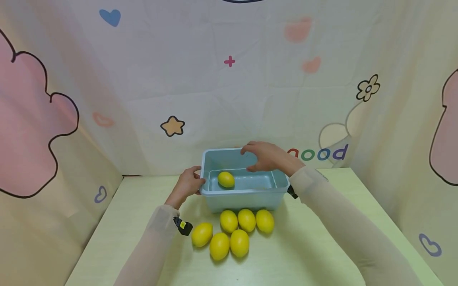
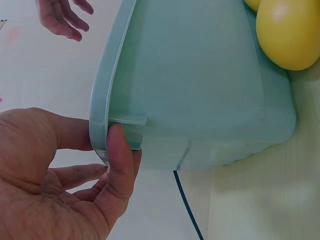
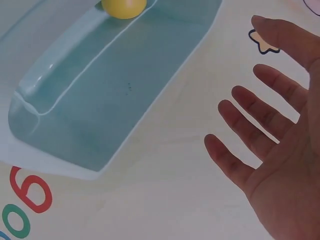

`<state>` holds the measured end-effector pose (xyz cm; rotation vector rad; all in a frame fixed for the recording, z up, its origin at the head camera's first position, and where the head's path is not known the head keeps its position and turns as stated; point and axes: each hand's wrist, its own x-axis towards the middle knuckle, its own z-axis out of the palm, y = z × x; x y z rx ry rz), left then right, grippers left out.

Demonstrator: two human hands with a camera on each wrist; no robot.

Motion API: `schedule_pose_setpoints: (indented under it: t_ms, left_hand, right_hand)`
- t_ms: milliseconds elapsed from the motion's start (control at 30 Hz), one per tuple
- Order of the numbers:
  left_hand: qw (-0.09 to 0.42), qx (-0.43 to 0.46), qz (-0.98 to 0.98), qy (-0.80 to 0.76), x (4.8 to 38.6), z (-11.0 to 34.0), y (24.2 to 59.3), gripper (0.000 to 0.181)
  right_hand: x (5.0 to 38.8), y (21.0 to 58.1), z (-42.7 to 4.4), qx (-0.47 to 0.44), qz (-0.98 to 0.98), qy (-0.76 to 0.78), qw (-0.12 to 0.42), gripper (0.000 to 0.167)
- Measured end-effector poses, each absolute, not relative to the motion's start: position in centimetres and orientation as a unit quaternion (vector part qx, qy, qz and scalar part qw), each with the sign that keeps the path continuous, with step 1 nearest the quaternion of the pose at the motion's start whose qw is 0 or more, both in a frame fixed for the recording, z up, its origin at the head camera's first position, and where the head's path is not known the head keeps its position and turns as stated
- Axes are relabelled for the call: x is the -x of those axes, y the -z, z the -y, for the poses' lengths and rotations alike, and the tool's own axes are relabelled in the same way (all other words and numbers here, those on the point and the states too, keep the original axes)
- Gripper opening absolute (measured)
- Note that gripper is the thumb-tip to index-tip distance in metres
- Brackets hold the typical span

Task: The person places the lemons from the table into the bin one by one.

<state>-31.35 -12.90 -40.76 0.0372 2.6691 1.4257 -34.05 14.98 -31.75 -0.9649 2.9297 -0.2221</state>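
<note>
And here's the bin (image 1: 243,201), pale blue, rectangular, open-topped, sitting upright just below the middle of the frame, its long side facing the bottom edge! The left hand (image 1: 187,182) pinches its rim at the left end, while the right hand (image 1: 266,156) hangs over its right half, fingers apart, holding nothing. One lemon (image 1: 226,180), smooth and bright yellow, lies inside, toward the floor's left. And down at lower centre, six more lemons (image 1: 239,243) bunch in front: three in a row close by the front wall, three nearer the bottom edge!
</note>
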Motion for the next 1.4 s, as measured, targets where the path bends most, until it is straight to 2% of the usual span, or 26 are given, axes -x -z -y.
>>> schedule_pose_setpoints:
  t_ms: [600,1067,1400]
  left_hand:
    - [0.054,-0.024,-0.876,-0.479,31.5,12.9,40.7,0.058]
    - [0.057,-0.019,-0.878,-0.475,31.3,13.0,40.7,0.059]
    - [0.059,-0.014,-0.878,-0.474,31.2,12.9,40.5,0.058]
  right_hand:
    - [29.6,31.2,-16.1,0.371,-0.921,0.086,-0.077,0.051]
    - [26.4,33.3,-17.6,0.427,-0.877,0.134,-0.176,0.043]
    - [24.1,34.9,-18.0,0.449,-0.858,0.143,-0.202,0.045]
